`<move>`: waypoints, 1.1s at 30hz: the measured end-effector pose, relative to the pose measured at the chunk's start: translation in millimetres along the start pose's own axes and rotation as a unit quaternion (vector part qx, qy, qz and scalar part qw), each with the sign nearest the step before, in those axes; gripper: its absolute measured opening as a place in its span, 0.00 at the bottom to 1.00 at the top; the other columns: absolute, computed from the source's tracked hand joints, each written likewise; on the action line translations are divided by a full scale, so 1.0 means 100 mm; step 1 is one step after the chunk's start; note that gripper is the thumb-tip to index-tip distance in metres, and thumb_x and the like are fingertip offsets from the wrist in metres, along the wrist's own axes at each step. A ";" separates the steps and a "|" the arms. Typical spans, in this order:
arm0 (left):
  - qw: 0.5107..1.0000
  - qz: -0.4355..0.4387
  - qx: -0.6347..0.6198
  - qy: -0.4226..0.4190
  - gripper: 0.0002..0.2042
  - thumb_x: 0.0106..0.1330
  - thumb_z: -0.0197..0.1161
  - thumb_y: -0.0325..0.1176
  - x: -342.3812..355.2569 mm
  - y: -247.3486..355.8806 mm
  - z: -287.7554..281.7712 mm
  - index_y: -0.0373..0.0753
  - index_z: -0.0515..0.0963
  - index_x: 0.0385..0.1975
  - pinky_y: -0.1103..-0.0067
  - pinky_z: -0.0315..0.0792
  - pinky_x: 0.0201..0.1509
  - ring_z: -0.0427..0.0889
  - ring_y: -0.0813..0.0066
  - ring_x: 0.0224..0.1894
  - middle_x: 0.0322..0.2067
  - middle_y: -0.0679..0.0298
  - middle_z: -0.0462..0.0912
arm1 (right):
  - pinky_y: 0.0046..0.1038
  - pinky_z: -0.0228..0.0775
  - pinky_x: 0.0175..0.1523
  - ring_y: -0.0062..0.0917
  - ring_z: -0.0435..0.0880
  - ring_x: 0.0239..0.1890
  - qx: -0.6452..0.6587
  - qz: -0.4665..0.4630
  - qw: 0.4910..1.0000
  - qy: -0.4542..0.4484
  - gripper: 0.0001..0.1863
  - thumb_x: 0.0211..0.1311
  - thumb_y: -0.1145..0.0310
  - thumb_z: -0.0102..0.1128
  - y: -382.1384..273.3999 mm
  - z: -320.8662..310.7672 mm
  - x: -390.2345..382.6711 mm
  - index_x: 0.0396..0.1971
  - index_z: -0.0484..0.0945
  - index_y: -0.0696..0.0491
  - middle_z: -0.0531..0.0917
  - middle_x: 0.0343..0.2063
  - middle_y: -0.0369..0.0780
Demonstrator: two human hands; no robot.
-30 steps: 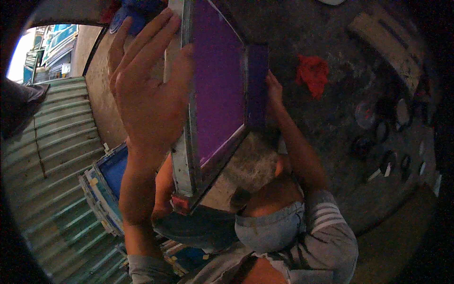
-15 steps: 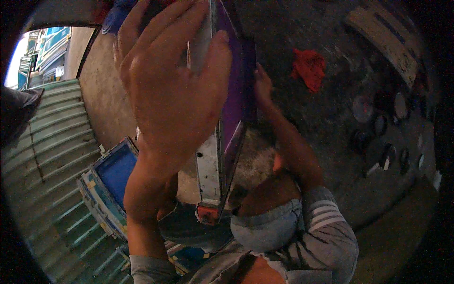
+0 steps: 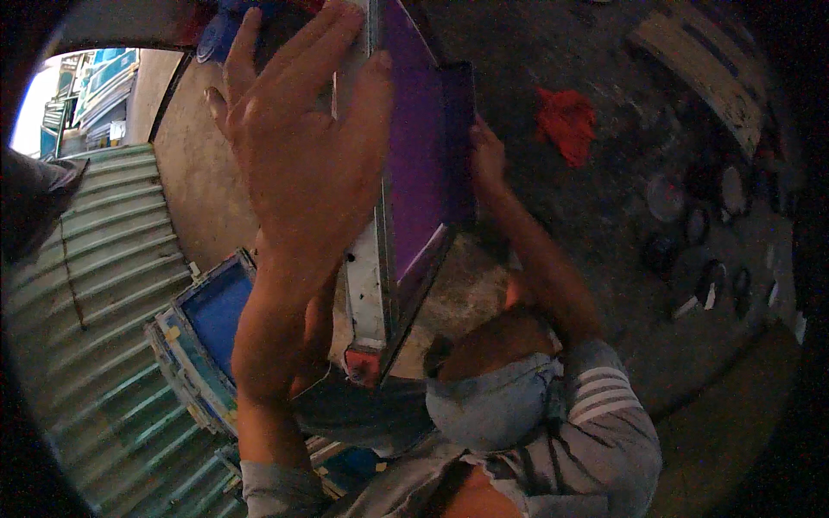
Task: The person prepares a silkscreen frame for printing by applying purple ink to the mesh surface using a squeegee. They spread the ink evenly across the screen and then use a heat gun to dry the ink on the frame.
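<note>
A screen frame (image 3: 367,289) with pale metal bars and purple mesh (image 3: 413,164) stands on edge in front of me, a red-orange piece at its near corner. My left hand (image 3: 306,147) braces this frame from the left, thumb on its edge, fingers reaching along the far part; the outer fingers are spread. On the mesh side, my right hand (image 3: 490,160) grips a dark purple flat strip (image 3: 458,142) at its right edge. The strip lies close against the mesh; whether it touches all along cannot be seen. Some right fingers are hidden behind it.
Stacked frames with blue mesh (image 3: 216,306) lie to the left on a corrugated sheet (image 3: 108,285). A red cloth (image 3: 567,125) rests on the dark floor to the right. Several round lids or cans (image 3: 695,224) and a worn board (image 3: 704,82) are farther right.
The screen frame has shifted left and turned, showing more purple mesh. My left hand has moved slightly left with it, its outer fingers spreading more. The right hand has moved slightly right.
</note>
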State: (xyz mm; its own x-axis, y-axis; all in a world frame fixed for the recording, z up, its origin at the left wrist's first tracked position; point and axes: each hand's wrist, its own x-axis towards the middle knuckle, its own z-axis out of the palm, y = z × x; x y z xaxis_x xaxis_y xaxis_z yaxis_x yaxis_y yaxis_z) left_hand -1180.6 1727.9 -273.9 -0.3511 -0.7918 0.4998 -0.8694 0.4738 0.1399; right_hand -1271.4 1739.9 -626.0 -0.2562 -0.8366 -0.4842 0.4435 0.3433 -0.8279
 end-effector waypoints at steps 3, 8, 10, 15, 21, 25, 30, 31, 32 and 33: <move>1.000 0.007 -0.024 0.009 0.14 0.66 0.59 0.35 -0.01 -0.07 0.00 0.45 0.81 0.50 0.65 0.59 0.68 0.69 0.54 0.63 0.50 0.58 0.83 | 0.30 0.64 0.62 0.27 0.75 0.54 0.019 -0.076 0.997 -0.007 0.23 0.72 0.67 0.43 -0.08 0.01 -0.09 0.64 0.67 0.57 0.77 0.55 0.40; 1.000 -0.014 -0.020 0.015 0.15 0.71 0.50 0.38 -0.07 -0.11 -0.14 0.44 0.81 0.51 0.63 0.51 0.71 0.64 0.52 0.66 0.52 0.61 0.82 | 0.33 0.67 0.60 0.27 0.77 0.52 0.063 -0.027 0.997 -0.031 0.22 0.72 0.68 0.42 -0.39 0.13 -0.28 0.64 0.66 0.55 0.78 0.53 0.41; 0.999 -0.030 -0.035 0.020 0.16 0.71 0.50 0.38 -0.09 -0.16 -0.19 0.44 0.81 0.50 0.56 0.45 0.71 0.63 0.51 0.67 0.52 0.63 0.81 | 0.33 0.68 0.59 0.27 0.77 0.51 0.071 -0.028 0.996 -0.041 0.22 0.72 0.68 0.42 -0.55 0.21 -0.38 0.64 0.66 0.55 0.78 0.52 0.41; 1.000 -0.006 0.029 -0.005 0.17 0.74 0.45 0.39 0.00 -0.22 0.00 0.45 0.78 0.54 0.62 0.50 0.72 0.62 0.51 0.67 0.56 0.63 0.78 | 0.32 0.69 0.58 0.27 0.78 0.50 0.132 0.028 0.990 -0.050 0.22 0.72 0.68 0.42 -1.23 0.34 -0.57 0.64 0.67 0.56 0.79 0.51 0.41; 0.998 -0.031 -0.046 0.004 0.17 0.71 0.46 0.40 0.02 -0.34 0.02 0.45 0.81 0.50 0.44 0.33 0.70 0.57 0.51 0.70 0.56 0.68 0.79 | 0.32 0.71 0.56 0.27 0.79 0.47 0.219 0.027 0.973 -0.073 0.19 0.72 0.69 0.42 -1.92 0.61 -1.02 0.59 0.70 0.56 0.81 0.48 0.41; 0.998 -0.020 -0.059 0.003 0.19 0.71 0.44 0.40 -0.01 -0.43 0.01 0.46 0.81 0.52 0.44 0.32 0.71 0.55 0.51 0.71 0.56 0.68 0.78 | 0.33 0.72 0.54 0.26 0.81 0.45 0.219 0.039 0.972 -0.072 0.18 0.72 0.69 0.41 -2.16 0.80 -1.16 0.56 0.72 0.56 0.81 0.45 0.41; 0.997 -0.024 -0.069 0.001 0.19 0.71 0.44 0.39 0.00 -0.42 0.00 0.44 0.80 0.52 0.42 0.30 0.70 0.54 0.52 0.71 0.57 0.69 0.78 | 0.36 0.74 0.52 0.27 0.82 0.43 0.282 0.022 0.946 -0.158 0.18 0.72 0.68 0.40 -2.48 0.81 -1.38 0.56 0.72 0.55 0.82 0.43 0.40; 0.997 -0.026 -0.070 0.000 0.19 0.71 0.44 0.39 0.00 -0.42 -0.01 0.44 0.80 0.52 0.41 0.30 0.69 0.54 0.52 0.71 0.57 0.69 0.78 | 0.36 0.74 0.52 0.27 0.82 0.43 0.290 0.025 0.942 -0.164 0.18 0.72 0.68 0.40 -2.49 0.82 -1.39 0.56 0.72 0.54 0.82 0.43 0.40; 0.997 -0.027 -0.071 0.002 0.19 0.71 0.44 0.39 0.00 -0.43 0.00 0.45 0.80 0.52 0.41 0.29 0.69 0.54 0.52 0.71 0.57 0.69 0.78 | 0.36 0.75 0.52 0.27 0.82 0.43 0.299 0.029 0.938 -0.170 0.18 0.72 0.68 0.40 -2.49 0.83 -1.40 0.56 0.72 0.54 0.82 0.43 0.40; 0.997 -0.028 -0.068 0.002 0.18 0.71 0.45 0.39 -0.01 -0.43 -0.01 0.45 0.80 0.52 0.41 0.29 0.69 0.54 0.52 0.71 0.57 0.70 0.78 | 0.37 0.75 0.52 0.28 0.82 0.42 0.308 0.033 0.934 -0.177 0.18 0.72 0.67 0.39 -2.49 0.84 -1.40 0.56 0.72 0.54 0.82 0.43 0.40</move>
State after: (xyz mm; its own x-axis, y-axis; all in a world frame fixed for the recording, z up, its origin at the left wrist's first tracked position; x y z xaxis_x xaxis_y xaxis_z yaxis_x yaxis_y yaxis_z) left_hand -1142.5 1708.2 -279.6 -0.3016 -0.8167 0.4920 -0.8326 0.4770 0.2814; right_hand -1274.1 1735.7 -327.9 0.0401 -0.9486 -0.3139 0.8861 0.1789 -0.4276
